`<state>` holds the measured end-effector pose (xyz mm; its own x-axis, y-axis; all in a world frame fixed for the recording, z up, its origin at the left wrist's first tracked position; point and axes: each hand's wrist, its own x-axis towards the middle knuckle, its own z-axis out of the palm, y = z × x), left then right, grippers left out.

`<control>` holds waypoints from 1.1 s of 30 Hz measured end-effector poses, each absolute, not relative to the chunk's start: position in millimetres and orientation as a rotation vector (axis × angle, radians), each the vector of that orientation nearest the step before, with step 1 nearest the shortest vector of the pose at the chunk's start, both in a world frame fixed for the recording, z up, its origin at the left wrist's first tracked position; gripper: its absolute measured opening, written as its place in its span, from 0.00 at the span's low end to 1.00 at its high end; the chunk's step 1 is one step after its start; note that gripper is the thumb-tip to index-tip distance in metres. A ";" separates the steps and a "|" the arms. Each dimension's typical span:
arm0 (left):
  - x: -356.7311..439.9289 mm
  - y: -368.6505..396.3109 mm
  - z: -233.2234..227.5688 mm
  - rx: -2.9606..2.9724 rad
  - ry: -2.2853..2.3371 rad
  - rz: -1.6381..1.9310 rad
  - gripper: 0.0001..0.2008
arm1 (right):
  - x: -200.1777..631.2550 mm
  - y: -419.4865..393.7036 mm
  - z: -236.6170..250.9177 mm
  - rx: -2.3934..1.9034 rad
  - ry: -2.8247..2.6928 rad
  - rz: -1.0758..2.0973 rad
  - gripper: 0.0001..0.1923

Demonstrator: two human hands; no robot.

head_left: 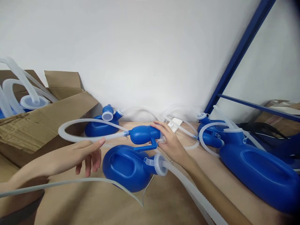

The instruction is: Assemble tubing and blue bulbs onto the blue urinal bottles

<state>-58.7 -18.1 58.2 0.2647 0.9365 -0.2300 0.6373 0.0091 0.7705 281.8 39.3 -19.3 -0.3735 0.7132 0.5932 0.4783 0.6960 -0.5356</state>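
Note:
In front of me lies a blue plastic urinal bottle with a recessed grip and a translucent cap. Above it is a blue urinal cup with a side handle, joined at its left end to a looping translucent hose. My right hand grips the cup's right end, fingers over the top and the thumb side low. To the left, my left hand holds nothing; its index finger stretches out just below the hose, with the other fingers loosely curled. Whether that fingertip touches the hose, I cannot tell.
An open cardboard box at left holds more hoses and a capped bottle. Another blue bottle stands behind by the wall. A large blue bottle lies at right, near a blue metal frame. A thin cable crosses the foreground.

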 end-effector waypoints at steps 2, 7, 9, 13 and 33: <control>-58.0 -28.6 65.2 1.871 1.447 0.561 0.31 | 282.9 37.1 -17.5 -0.890 -2.121 0.303 0.34; -35.8 -27.0 55.9 2.237 1.554 0.962 0.26 | 275.3 25.3 -13.5 -0.730 -2.268 0.209 0.32; -23.4 -18.3 42.5 2.385 1.465 0.863 0.32 | 271.4 22.3 -15.2 -0.688 -2.288 0.155 0.31; -9.2 -5.5 26.8 2.439 1.241 0.665 0.28 | 266.0 23.2 -20.6 -0.670 -2.250 0.119 0.28; 9.0 2.5 -11.8 2.651 1.773 1.077 0.28 | 281.0 -13.2 48.1 -1.314 -2.585 1.300 0.39</control>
<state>9.0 2.5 -11.8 0.2498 0.7480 0.6149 0.8906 -0.4268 0.1574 281.0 -13.2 48.1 -0.6575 0.6576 -0.3677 0.6874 0.3238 -0.6501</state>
